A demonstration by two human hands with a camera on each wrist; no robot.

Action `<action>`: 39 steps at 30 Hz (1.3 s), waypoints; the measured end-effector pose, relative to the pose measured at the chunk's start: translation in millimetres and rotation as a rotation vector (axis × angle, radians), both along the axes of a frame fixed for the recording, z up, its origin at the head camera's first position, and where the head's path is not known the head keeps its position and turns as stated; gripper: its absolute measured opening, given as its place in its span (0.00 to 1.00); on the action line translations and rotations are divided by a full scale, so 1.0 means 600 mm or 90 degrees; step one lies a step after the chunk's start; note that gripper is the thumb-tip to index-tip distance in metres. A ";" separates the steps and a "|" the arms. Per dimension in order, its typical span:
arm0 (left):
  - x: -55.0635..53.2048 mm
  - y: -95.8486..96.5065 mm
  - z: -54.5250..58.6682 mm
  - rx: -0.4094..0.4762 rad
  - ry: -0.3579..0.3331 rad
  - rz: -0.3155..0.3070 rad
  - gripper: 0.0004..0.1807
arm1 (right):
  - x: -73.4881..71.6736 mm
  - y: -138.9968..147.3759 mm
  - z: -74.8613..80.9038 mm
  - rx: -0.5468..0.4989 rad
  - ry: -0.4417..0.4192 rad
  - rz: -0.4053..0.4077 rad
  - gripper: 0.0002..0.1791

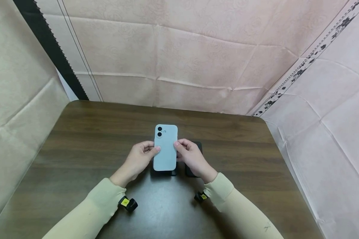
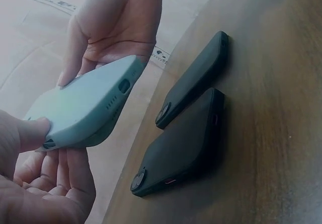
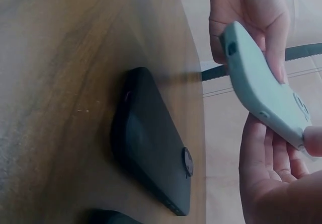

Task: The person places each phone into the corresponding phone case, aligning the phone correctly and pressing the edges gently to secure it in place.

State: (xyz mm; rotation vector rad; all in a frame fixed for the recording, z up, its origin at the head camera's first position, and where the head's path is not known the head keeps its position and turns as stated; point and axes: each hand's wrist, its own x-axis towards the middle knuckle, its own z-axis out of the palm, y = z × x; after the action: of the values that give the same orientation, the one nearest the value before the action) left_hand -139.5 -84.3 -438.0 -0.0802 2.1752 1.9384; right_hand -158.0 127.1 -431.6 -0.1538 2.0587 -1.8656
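Both hands hold up a phone in a light blue case (image 1: 165,152), its back with two camera lenses facing the head camera. At its left edge the left hand (image 1: 136,161) grips it, thumb on the back and fingers curled at the side. The right hand (image 1: 194,160) pinches the opposite edge in the same way. Below, two black phones (image 2: 178,143) lie flat on the table, apart from the raised one. In the head view the light blue phone mostly hides one, and the right hand partly covers the other. The light blue phone's front is hidden.
The brown wood-grain table (image 1: 242,149) has rounded far corners. Pale patterned cloth (image 1: 182,53) hangs behind it and at both sides. A black wrist device (image 1: 128,203) sits at the left cuff, another (image 1: 200,197) at the right cuff.
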 end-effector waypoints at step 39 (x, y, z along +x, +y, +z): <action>-0.003 -0.013 -0.008 0.011 -0.015 -0.054 0.16 | 0.008 -0.010 -0.016 -0.015 0.010 -0.017 0.16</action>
State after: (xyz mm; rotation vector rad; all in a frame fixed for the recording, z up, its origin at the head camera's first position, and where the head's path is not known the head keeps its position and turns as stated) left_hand -141.2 -91.8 -443.0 -0.0086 2.1115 1.8993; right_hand -153.2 120.9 -440.9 -0.1490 2.0599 -1.9103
